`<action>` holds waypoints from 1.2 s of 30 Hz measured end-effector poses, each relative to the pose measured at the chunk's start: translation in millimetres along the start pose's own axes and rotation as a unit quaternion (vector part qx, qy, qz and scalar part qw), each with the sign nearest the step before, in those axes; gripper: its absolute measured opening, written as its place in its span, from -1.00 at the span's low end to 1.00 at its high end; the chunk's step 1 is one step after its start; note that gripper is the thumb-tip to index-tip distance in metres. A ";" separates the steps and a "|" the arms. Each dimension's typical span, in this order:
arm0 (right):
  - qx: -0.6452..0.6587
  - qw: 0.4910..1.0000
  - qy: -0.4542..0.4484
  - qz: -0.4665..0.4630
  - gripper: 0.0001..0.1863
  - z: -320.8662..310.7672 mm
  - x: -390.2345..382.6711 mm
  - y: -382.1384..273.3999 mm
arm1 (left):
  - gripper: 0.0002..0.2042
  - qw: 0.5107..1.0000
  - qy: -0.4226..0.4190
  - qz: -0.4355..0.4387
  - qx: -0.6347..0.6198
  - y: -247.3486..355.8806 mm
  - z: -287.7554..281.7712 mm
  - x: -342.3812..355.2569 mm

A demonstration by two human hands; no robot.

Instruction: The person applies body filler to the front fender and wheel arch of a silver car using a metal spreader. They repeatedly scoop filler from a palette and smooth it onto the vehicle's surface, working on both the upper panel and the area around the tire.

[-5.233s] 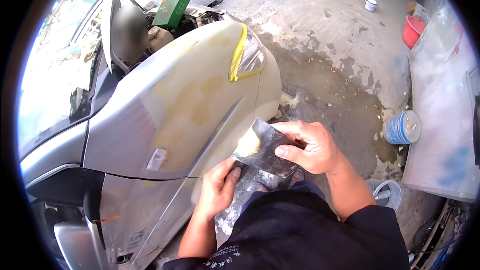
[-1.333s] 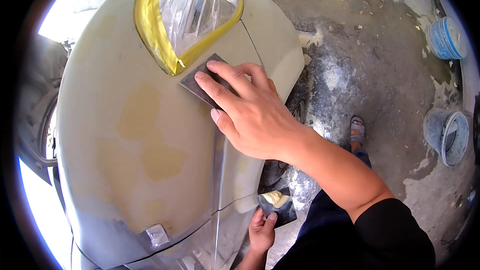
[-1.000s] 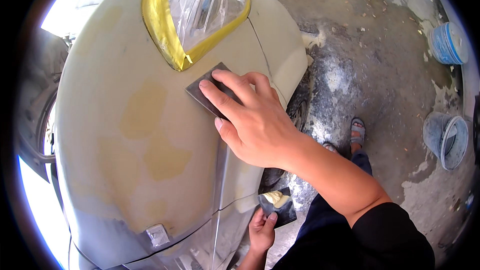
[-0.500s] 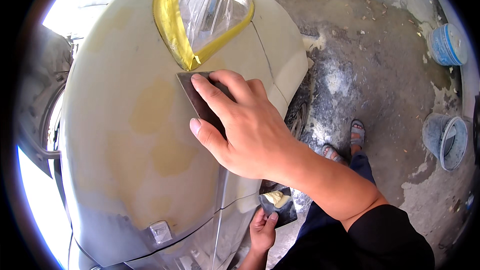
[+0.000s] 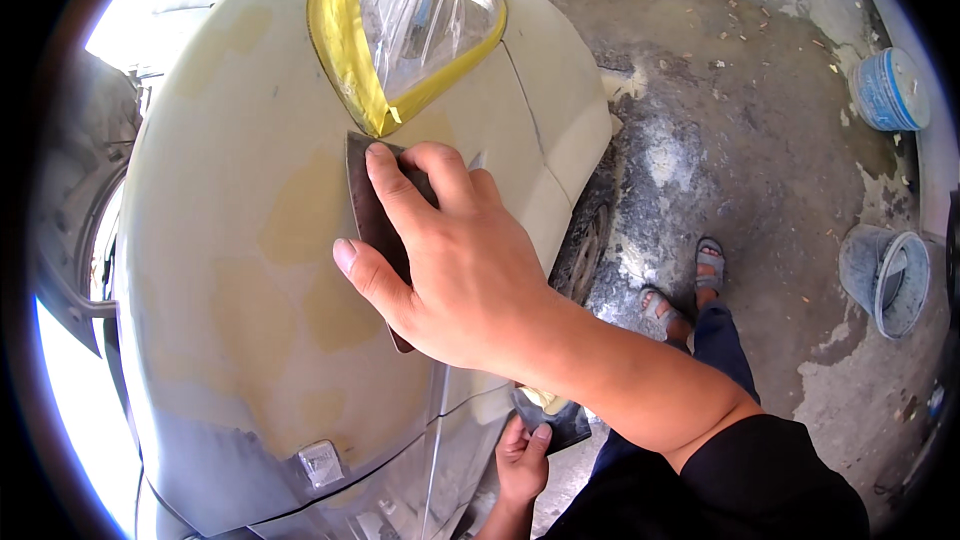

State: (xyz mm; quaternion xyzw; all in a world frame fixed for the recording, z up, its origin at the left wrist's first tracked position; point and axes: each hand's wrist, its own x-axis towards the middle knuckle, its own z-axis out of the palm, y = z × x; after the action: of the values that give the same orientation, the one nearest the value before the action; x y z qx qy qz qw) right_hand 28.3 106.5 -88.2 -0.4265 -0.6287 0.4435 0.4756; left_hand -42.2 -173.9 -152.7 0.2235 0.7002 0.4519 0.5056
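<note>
My right hand [image 5: 455,265] is closed on a dark flat putty spreader [image 5: 370,210], its fingers laid along the blade. The spreader's edge rests against the pale car body panel [image 5: 210,250], just below a lamp [image 5: 425,15] edged with yellow masking tape [image 5: 340,50]. Yellowish filler patches [image 5: 340,310] show on the panel beside it. Lower down, my left hand [image 5: 522,465] grips a small dark plate [image 5: 572,427] between thumb and fingers. Cream putty [image 5: 545,400] sits on that plate, partly covered by my right forearm.
Clear plastic film [image 5: 350,515] covers the lower part of the car. At right on the stained concrete floor stand a blue-and-white bucket [image 5: 885,90] and a grey bucket [image 5: 870,265]. My sandaled feet [image 5: 708,265] are beside the car's wheel [image 5: 585,250].
My right hand has shifted a little left, and the spreader has turned more upright. My forearm now covers more of the putty. The left hand has barely moved.
</note>
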 end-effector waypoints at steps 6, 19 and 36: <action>0.010 0.999 -0.027 -0.018 -0.43 -12.8 -8.5 7.8 | -0.63 1.000 -0.008 0.003 -0.009 -3.4 -3.2 -2.6; -0.035 0.998 0.014 -0.042 -0.44 -0.8 -2.3 25.7 | -0.62 1.000 0.000 -0.005 -0.015 -3.2 -0.7 -2.4; 0.062 0.998 -0.014 0.002 -0.38 -11.2 1.1 5.3 | -0.64 1.000 -0.014 0.003 -0.002 4.4 -2.2 -1.9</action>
State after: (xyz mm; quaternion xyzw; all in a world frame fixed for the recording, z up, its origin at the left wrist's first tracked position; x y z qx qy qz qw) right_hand 39.6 110.5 -91.3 -0.3914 -0.6054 0.4884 0.4916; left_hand -44.1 -174.1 -147.8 0.2306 0.6913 0.4515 0.5149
